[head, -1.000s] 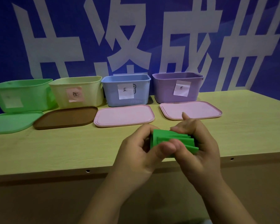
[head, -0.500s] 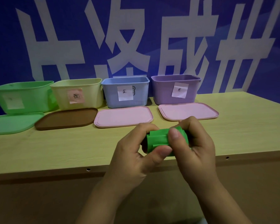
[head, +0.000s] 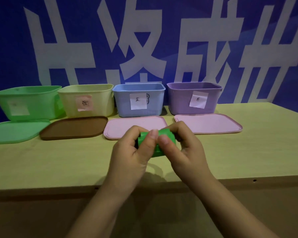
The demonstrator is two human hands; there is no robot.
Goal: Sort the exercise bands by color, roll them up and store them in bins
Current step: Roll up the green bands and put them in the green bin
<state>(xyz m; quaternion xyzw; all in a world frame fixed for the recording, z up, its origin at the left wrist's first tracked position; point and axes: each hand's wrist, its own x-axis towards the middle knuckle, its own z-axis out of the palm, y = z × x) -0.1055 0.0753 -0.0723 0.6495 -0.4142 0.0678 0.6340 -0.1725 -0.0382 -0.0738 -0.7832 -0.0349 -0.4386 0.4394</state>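
A green exercise band [head: 165, 134], rolled into a tight bundle, is held above the wooden table [head: 58, 162] between both hands. My left hand [head: 132, 152] grips its left end, thumb across the front. My right hand [head: 186, 152] grips the right end, thumb pressed on the roll. Four open bins stand in a row at the back: green bin [head: 27, 102], yellow bin [head: 86, 100], blue bin [head: 138, 100], purple bin [head: 193, 97]. Their insides are hidden from here.
Four lids lie flat in front of the bins: green lid [head: 15, 131], brown lid [head: 72, 127], pink lid [head: 127, 124], second pink lid [head: 210, 122]. A blue banner with white characters [head: 144, 40] forms the back wall. The table's front edge [head: 41, 188] runs near me.
The band's loose flat layers have been wound into a compact roll. Both hands have closed tighter round it and lifted slightly toward the pink lids.
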